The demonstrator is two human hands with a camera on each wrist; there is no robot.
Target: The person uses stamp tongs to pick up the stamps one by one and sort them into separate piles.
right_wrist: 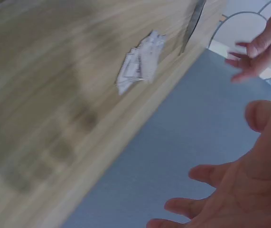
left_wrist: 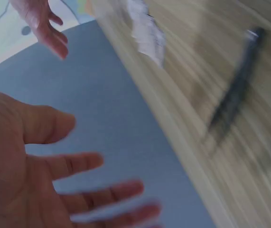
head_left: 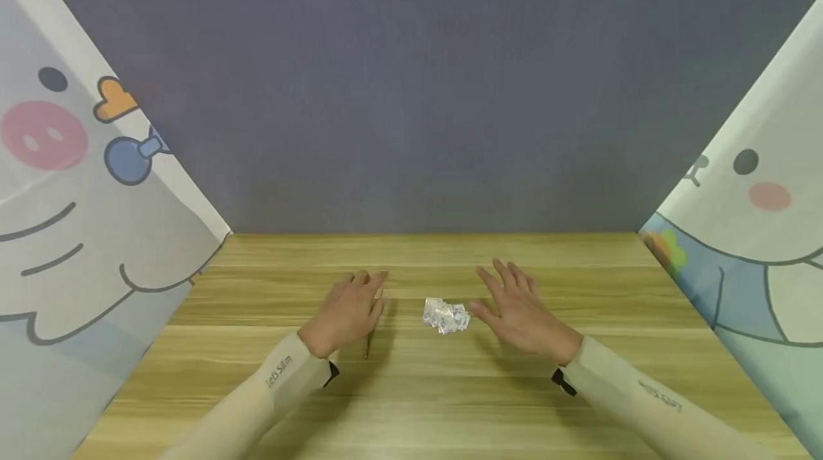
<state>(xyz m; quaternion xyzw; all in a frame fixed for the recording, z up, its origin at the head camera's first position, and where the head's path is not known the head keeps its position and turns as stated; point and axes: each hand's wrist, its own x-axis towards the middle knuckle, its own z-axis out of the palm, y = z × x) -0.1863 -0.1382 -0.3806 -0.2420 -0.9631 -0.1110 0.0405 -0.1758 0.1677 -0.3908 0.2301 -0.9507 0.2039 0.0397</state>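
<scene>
Both hands hover above a wooden table with fingers spread and nothing held. My left hand (head_left: 347, 313) is on the left, over a dark slim pair of tweezers (head_left: 369, 346) that it partly hides in the head view. In the left wrist view the tweezers (left_wrist: 239, 78) look black, blurred, with two narrow tips, apart from the fingers. A small heap of shiny whitish, see-through packets (head_left: 445, 316) lies between the hands, its pieces overlapping. My right hand (head_left: 524, 313) is just right of the heap, thumb nearest it. In the right wrist view the packets (right_wrist: 141, 61) lie clear of the fingers.
The wooden table (head_left: 444, 403) ends at a plain grey-blue wall (head_left: 437, 103) at the back. Side panels with cartoon animals stand at the left (head_left: 71, 231) and right (head_left: 771, 231).
</scene>
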